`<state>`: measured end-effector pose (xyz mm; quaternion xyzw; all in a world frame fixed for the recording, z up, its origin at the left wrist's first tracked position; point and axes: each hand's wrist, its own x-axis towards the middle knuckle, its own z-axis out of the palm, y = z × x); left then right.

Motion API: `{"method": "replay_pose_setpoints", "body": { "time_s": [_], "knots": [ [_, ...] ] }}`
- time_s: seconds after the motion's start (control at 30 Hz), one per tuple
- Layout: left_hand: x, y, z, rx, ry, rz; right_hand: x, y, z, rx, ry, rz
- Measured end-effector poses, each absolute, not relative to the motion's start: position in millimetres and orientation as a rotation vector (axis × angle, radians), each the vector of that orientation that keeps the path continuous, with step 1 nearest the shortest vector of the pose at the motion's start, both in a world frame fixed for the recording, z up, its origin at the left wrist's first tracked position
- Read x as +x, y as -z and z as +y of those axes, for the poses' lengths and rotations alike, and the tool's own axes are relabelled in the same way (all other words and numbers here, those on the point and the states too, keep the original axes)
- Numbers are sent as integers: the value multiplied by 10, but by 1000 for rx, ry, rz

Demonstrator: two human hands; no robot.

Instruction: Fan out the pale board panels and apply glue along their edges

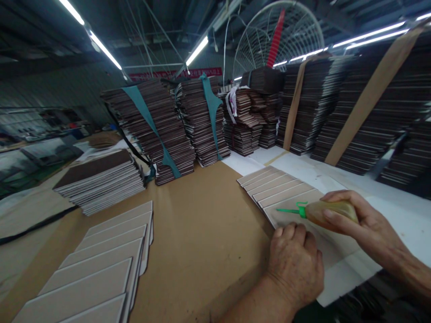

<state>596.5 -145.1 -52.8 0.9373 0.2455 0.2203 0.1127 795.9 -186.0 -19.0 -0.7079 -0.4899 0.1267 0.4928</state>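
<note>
My right hand (365, 224) is wrapped round a squeeze bottle (332, 216) of yellowish liquid, which looks like glue. Its thin green nozzle (286, 210) points left, just over the nearest of several overlapping beige panels (283, 190) with pale edges. Below the bottle, my left hand (296, 258) rests on the panels near their left edge, fingers curled together. Whatever its fingertips hold, if anything, is hidden beneath the hand. A pale sheet or panel (350, 273) extends under both hands toward the table's front edge.
Another fanned row of beige panels (97, 264) lies on the brown tabletop (191, 224) at left. Behind it sits a low stack of dark boards (101, 177). Tall strapped stacks (155, 121) line the back, with more strapped stacks (377, 98) at right beneath a large fan (278, 38).
</note>
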Motion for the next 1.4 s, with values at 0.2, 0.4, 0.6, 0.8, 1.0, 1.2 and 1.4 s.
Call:
{"method": "replay_pose_setpoints", "body": {
  "time_s": [0.2,0.4,0.6,0.8,1.0,1.2,1.4],
  "knots": [
    [5975,542,-1458,2832,-655,744,8005,198,-1823,-1670,-213,-1189],
    [5980,565,-1450,2877,-706,720,8017,270,-1828,-1595,-152,-1352],
    [5995,594,-1446,2909,-735,697,7968,279,-1836,-1470,-8,-1558],
    [6009,634,-1453,2915,-780,695,7865,209,-1815,-1277,97,-1816],
    [6012,657,-1454,2919,-821,709,7783,129,-1775,-1179,177,-1971],
    [6012,675,-1433,2903,-885,691,7809,112,-1768,-1236,208,-2030],
    [6017,693,-1449,2921,-928,695,7907,139,-1805,-1446,216,-1974]
  ]
}}
